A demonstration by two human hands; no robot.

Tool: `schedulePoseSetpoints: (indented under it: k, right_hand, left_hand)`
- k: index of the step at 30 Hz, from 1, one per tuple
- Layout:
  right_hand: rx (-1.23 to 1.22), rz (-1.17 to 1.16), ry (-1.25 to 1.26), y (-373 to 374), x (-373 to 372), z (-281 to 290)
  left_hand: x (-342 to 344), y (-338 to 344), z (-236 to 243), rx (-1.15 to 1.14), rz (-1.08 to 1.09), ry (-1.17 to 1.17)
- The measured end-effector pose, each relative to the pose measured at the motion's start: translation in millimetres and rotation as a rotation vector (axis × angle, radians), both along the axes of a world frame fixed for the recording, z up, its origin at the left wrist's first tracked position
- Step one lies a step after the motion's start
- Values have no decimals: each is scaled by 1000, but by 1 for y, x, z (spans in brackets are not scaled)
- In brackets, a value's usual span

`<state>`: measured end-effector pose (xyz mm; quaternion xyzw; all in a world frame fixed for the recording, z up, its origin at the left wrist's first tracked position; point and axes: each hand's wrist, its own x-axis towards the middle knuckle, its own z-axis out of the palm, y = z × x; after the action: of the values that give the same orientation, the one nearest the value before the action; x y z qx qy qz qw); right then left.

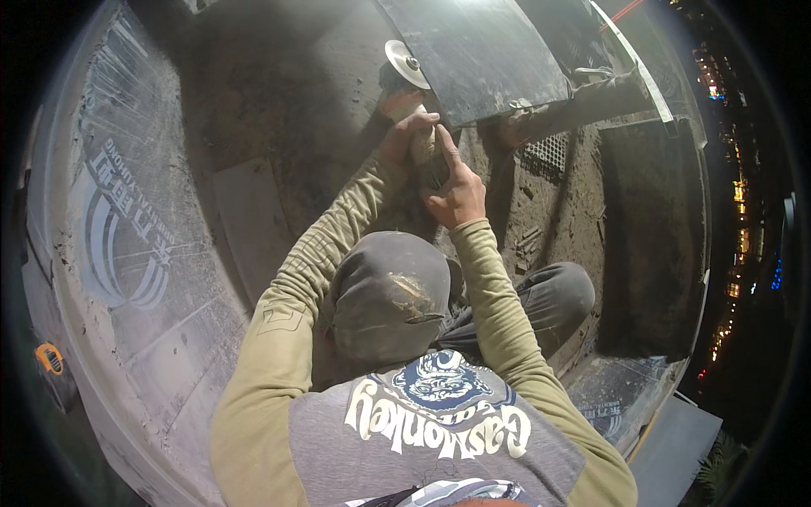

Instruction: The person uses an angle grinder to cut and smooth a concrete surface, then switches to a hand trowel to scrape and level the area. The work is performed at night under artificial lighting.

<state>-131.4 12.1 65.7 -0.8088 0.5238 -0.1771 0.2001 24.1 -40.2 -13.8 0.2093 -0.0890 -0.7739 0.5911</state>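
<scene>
1. the bare left hand is closed around the forward part of a dust-caked, thick-bodied angle grinder, its thumb lying across the top.
2. the bare right hand grips the rear of the grinder; the forefinger is stretched straight along the tool's right side, the other fingers curled in, their tips partly hidden.
3. the grinder sits ahead of the person's bent grey-trousered knees, its pale, round, flat disc facing up at the far end.
4. the disc's right rim meets the left edge of a large, dark, flat-faced slab; whether it bites into that edge cannot be told.
5. left of the disc stretches dusty brown floor; on the right the room is tighter, with the slab, a dusty brown-clad limb and a square-mesh grating close together.
6. a film-covered grey side panel curves along the left, bearing a pale striped emblem and lettering; similar print shows at the lower right.
7. the person's grey shirt with olive sleeves carries big cream letters and a blue animal-head print, upside down in view.
</scene>
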Motion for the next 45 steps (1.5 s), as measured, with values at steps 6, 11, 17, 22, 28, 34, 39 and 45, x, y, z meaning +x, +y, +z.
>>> schedulePoseSetpoints:
  k: [6,11,17,22,28,34,39,45]
  right_hand:
    - [47,26,46,10,-5,1]
    - [-47,16,-23,39,-19,10]
    - [-46,17,-36,51,-18,12]
    - [-47,48,-21,35,-20,9]
    - [-36,48,27,20,-13,5]
    - [4,-7,184,3,1,3]
    - [5,-10,220,-6,3,3]
    - [-67,15,101,28,-13,2]
  left_hand:
    - [5,6,-13,-92,-102,68]
    - [-17,49,18,13,-35,107]
    - [-14,52,0,-96,-56,21]
    - [-17,43,11,-20,-60,82]
    - [-9,30,16,-35,-44,46]
    - [-2,10,2,-62,-47,41]
    - [4,4,12,-40,-72,56]
    - [-11,44,30,26,-72,73]
